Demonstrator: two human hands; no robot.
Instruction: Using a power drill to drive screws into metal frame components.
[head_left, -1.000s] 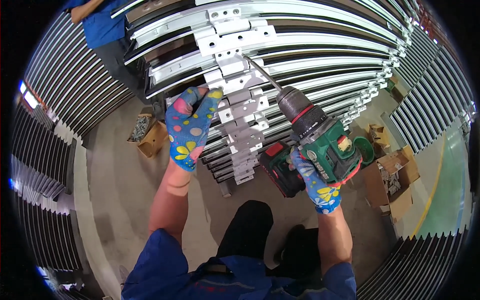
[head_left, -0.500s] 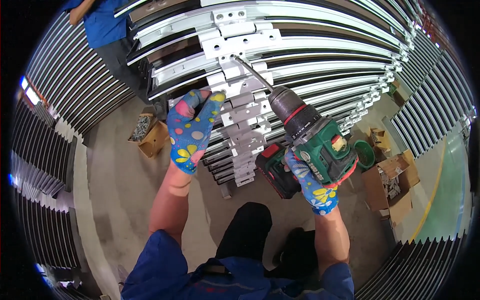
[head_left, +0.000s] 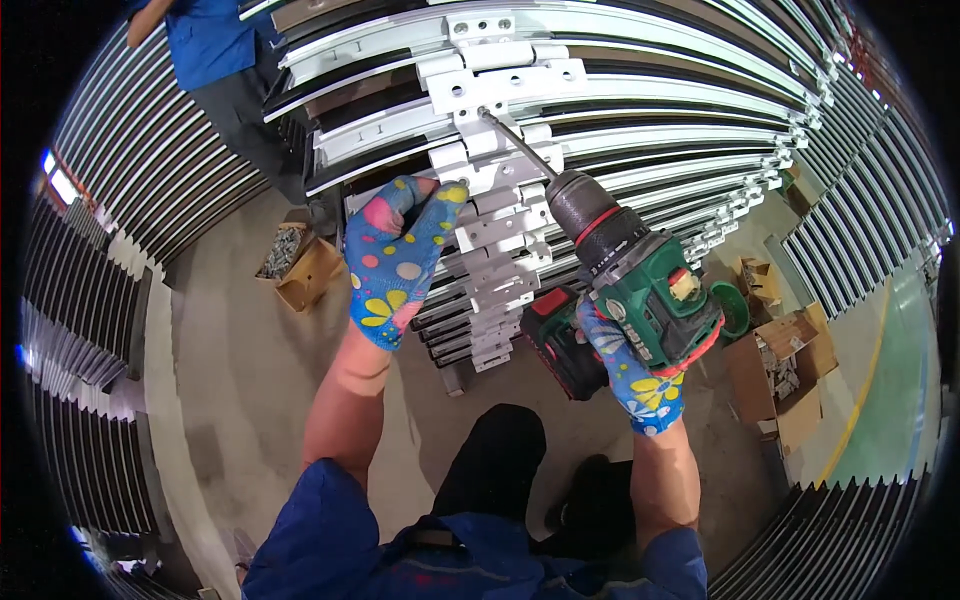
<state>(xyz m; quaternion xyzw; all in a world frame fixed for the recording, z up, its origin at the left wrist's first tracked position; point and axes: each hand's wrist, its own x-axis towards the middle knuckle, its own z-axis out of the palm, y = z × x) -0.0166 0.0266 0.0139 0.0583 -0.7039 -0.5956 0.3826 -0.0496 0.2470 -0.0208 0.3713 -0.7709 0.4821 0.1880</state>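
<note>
My right hand (head_left: 632, 375), in a blue flowered glove, is wrapped round the handle of a green and black cordless drill (head_left: 655, 300). Its long bit points up and to the left, and the tip meets a screw hole in a white hinge (head_left: 478, 122) on a white metal profile (head_left: 385, 132). In a matching glove, my left hand (head_left: 400, 255) has its fingers drawn together, the tips at the edge of a nearer hinge (head_left: 505, 172). Whatever those fingertips may hold is hidden.
White and black profiles with hinges are stacked in rows ahead. An open carton of small metal parts (head_left: 780, 375) and a green bucket (head_left: 732, 308) stand at right. Another carton (head_left: 300, 265) sits at left, near a co-worker in blue (head_left: 215, 50). Profile racks (head_left: 90, 320) line the sides.
The hinges, both hands and the drill all appear slightly further right in the picture. The bit stays at the same hinge hole, and my left fingertips remain by the nearer hinge.
</note>
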